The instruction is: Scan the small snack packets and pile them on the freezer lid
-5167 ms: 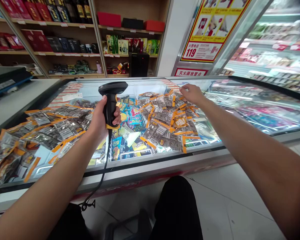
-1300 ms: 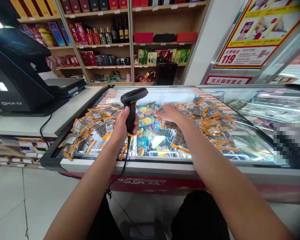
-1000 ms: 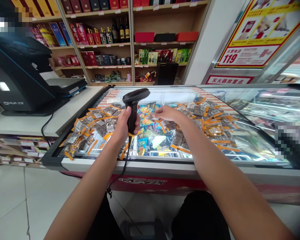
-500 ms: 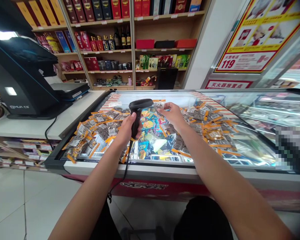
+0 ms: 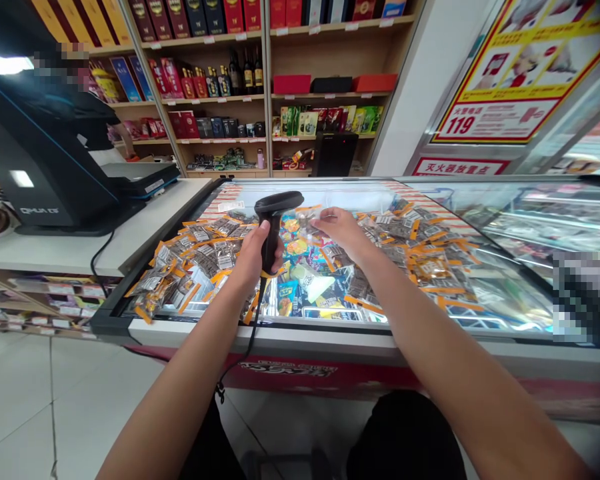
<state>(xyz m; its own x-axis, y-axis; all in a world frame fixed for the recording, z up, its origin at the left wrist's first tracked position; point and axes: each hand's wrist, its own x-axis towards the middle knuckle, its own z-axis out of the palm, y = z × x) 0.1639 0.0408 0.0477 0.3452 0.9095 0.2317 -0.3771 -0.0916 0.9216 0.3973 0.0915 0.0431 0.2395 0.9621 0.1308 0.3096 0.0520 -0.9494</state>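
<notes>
My left hand (image 5: 256, 252) is wrapped round the handle of a black barcode scanner (image 5: 279, 201), held upright with its head pointing right. Its cable hangs down over the freezer's front. Just right of the scanner head, my right hand (image 5: 341, 230) pinches a small snack packet (image 5: 307, 215), clear plastic with an orange edge; part of it is blurred. Similar packets lie in a left pile (image 5: 207, 250) and a right pile (image 5: 420, 250) on the freezer's glass top. Between the piles, colourful frozen goods (image 5: 310, 283) show through the glass.
A dark weighing machine (image 5: 55, 160) stands on the counter (image 5: 80, 257) at left, with a person (image 5: 93, 120) behind it. Shelves (image 5: 267, 100) of boxes and bottles line the back. The chest freezer's front rim (image 5: 305, 335) runs before me; another freezer section is at right.
My right hand has shifted slightly left and down with the packet, close to the scanner head. The scanner has moved slightly left. A person has come into view behind the weighing machine.
</notes>
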